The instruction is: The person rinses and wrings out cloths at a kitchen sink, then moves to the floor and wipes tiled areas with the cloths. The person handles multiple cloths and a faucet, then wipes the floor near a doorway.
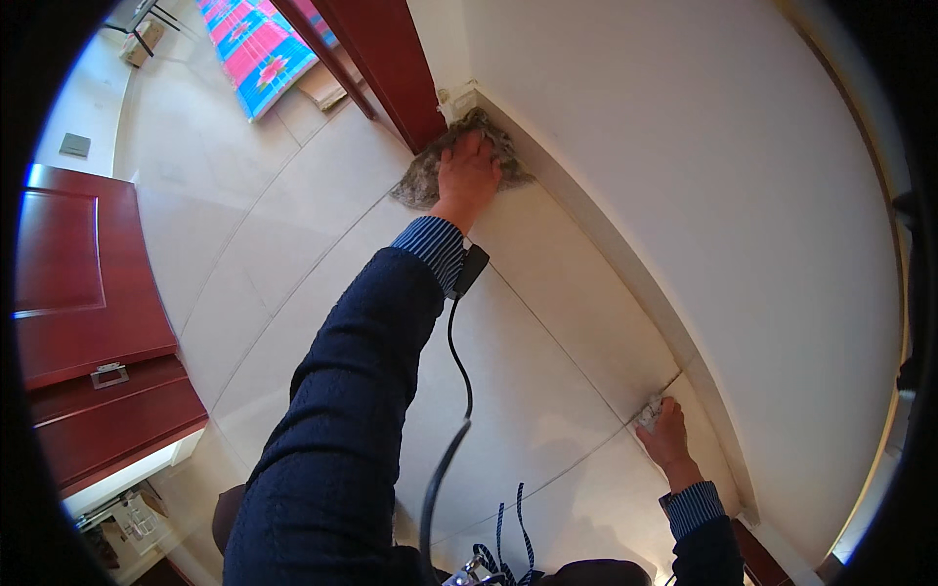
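My left hand presses down on a rumpled grey rag on the tiled floor, its fingers bent into the cloth. The rag lies in the corner, against the foot of a dark red door frame and the end of the skirting board. Lower right, close to the same skirting, my right hand grips a small crumpled whitish-grey cloth or wad against a tile joint. Its fingers hide part of it. A black device with a cable sits at my left cuff.
White wall rises on the right. A dark red panelled door with a metal handle stands left. Beyond the frame lie a pink-and-blue flowered mat or panel and some cardboard. The black cable hangs below my left arm.
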`<move>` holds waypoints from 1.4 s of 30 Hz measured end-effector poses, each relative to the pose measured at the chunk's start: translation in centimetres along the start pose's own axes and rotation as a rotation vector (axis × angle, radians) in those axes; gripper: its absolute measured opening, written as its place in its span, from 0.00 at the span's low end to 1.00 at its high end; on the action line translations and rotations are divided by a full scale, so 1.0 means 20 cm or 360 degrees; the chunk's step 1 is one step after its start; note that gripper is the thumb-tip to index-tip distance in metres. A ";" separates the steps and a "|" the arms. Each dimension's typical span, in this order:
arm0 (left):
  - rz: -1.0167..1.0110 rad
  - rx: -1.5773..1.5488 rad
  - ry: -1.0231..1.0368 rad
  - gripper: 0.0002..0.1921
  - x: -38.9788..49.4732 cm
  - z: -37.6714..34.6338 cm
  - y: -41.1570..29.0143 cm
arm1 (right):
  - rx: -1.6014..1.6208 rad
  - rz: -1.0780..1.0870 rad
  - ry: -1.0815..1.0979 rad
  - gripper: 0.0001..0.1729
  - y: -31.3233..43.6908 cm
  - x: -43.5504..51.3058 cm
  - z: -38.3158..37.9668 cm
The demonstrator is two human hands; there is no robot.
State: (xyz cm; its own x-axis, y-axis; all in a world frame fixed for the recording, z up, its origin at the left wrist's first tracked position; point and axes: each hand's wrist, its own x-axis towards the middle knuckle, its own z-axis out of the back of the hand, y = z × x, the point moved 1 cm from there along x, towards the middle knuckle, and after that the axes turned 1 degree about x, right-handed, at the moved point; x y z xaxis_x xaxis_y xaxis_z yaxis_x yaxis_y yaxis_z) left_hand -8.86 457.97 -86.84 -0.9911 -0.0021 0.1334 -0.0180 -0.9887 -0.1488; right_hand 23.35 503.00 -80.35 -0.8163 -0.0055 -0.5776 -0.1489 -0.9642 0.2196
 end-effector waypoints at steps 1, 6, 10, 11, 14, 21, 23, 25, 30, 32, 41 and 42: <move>-0.0010 0.0018 -0.0003 0.24 0.00 0.02 0.00 | 0.0015 -0.0025 -0.0021 0.39 0.01 0.00 0.00; 0.0264 -0.0033 -0.0041 0.26 -0.40 0.15 0.21 | 0.0009 0.0063 -0.0070 0.40 0.02 -0.01 0.02; 0.0390 0.0078 0.0035 0.28 -0.68 0.19 0.48 | 0.0014 0.0088 -0.0094 0.40 0.01 -0.01 0.01; 0.0395 0.0079 0.0123 0.29 -0.68 0.18 0.51 | 0.0003 0.0108 -0.0108 0.40 0.00 -0.01 0.01; 0.0503 0.0135 -0.0148 0.29 -0.49 0.13 0.47 | 0.0000 0.0098 -0.0127 0.41 -0.01 -0.01 0.00; -0.0495 0.0052 0.0371 0.30 -0.61 0.09 -0.42 | 0.0024 0.0078 -0.0048 0.42 0.01 -0.01 0.02; -0.0622 0.0083 0.0319 0.30 -0.55 0.10 -0.40 | 0.0017 0.0078 -0.0077 0.42 0.01 -0.01 0.02; -0.0672 0.0205 0.0397 0.28 -0.45 0.09 -0.31 | -0.0019 0.0041 -0.0063 0.41 0.01 -0.01 0.01; -0.0188 0.0050 0.0230 0.27 -0.08 0.02 0.09 | 0.0027 0.0093 -0.0054 0.41 -0.01 -0.01 0.01; -0.0144 -0.0168 0.0184 0.28 -0.16 0.03 0.17 | 0.0026 0.0090 -0.0063 0.41 0.00 -0.01 0.01; 0.0273 0.0070 0.0045 0.31 -0.54 0.15 0.24 | 0.0021 0.0065 -0.0062 0.38 0.04 0.00 0.04; 0.0129 0.0082 -0.0010 0.30 -0.49 0.11 0.14 | 0.0039 0.0044 -0.0049 0.37 0.03 0.00 0.04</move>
State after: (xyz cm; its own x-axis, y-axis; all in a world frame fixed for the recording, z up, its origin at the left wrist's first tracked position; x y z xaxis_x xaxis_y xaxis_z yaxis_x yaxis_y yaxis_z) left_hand 1.14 454.88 -86.36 -0.9881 -0.0830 0.1294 0.0690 -0.9916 -0.1090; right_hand 22.80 502.53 -79.60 -0.8370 -0.0238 -0.5467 -0.1391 -0.9570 0.2545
